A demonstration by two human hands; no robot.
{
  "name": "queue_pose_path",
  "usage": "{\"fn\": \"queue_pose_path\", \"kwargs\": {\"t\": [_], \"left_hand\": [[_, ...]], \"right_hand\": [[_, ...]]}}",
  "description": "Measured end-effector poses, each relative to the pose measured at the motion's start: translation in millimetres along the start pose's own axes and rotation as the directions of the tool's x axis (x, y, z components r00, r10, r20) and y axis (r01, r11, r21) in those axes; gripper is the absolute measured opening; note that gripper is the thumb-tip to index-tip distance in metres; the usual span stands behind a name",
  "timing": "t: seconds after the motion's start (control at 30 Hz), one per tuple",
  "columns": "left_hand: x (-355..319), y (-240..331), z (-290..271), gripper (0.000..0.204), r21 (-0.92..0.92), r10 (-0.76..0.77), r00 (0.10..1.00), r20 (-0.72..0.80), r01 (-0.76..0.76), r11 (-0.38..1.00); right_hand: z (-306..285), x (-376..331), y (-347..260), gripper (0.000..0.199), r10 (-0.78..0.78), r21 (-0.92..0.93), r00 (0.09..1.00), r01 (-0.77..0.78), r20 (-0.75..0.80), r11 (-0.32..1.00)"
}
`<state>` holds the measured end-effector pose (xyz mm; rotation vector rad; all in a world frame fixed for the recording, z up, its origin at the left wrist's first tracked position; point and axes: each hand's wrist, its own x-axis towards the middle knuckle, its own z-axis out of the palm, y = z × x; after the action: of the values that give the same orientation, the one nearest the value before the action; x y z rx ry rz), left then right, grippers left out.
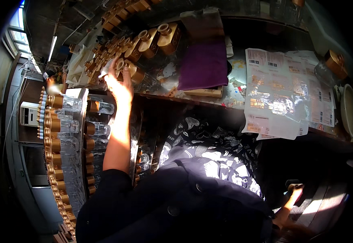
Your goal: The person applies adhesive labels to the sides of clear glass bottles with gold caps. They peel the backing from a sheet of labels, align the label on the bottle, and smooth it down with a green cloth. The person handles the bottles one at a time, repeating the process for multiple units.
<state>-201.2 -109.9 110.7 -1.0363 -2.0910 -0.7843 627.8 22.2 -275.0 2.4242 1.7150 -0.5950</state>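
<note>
My left hand point(119, 84) reaches to the bench's left side. Its thumb and fingers close round the neck of a gold-shouldered glass bottle point(137, 73), which stands at the front of a crowd of similar bottles. Something small and white point(103, 73) shows by these fingers; I cannot tell whether it is cloth or paper. Low at the far right, my right hand point(294, 196) is curled around something dark, too shadowed to name. Just behind the left hand stand more gold bottles point(147, 43), their open round necks upward.
Left of me, racks hold rows of clear glass bottles with gold parts point(65, 125). A purple cloth point(204, 65) lies mid-bench on a board. Printed label sheets point(275, 91) overhang the bench's front edge. Another gold-topped bottle point(335, 65) and a white dish point(347, 109) are at right.
</note>
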Motion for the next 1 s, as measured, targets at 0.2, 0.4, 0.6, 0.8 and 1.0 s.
{"fn": "queue_pose_path", "kwargs": {"t": [0.2,0.4,0.6,0.8,1.0], "left_hand": [[-7.6,-39.7,-12.9,0.053,0.050,-0.177,0.928,0.326,0.170,0.984],[17.1,-110.9,-6.3,0.047,-0.124,0.083,0.914,0.398,-0.036,0.992],[45.9,-79.7,-13.6,0.037,-0.220,0.034,0.831,0.556,0.108,0.970],[33.8,-10.8,-60.2,0.035,-0.330,0.097,0.904,0.417,0.051,0.943],[55.3,53.2,-48.8,0.032,-0.673,0.240,0.834,0.496,0.195,0.713]], "right_hand": [[13.5,-27.0,-15.7,0.035,0.220,-0.191,0.974,-0.206,0.055,0.960],[1.2,-41.6,-5.3,0.054,0.324,0.134,0.942,-0.333,0.087,0.933],[18.9,-22.6,45.7,0.033,0.257,0.503,0.766,0.099,-0.589,0.859],[-166.0,-124.9,-245.2,0.029,0.025,0.625,0.702,0.616,-0.711,0.479],[-215.1,-243.0,-500.5,0.076,-0.873,0.775,0.459,0.608,-0.165,0.173]]}}
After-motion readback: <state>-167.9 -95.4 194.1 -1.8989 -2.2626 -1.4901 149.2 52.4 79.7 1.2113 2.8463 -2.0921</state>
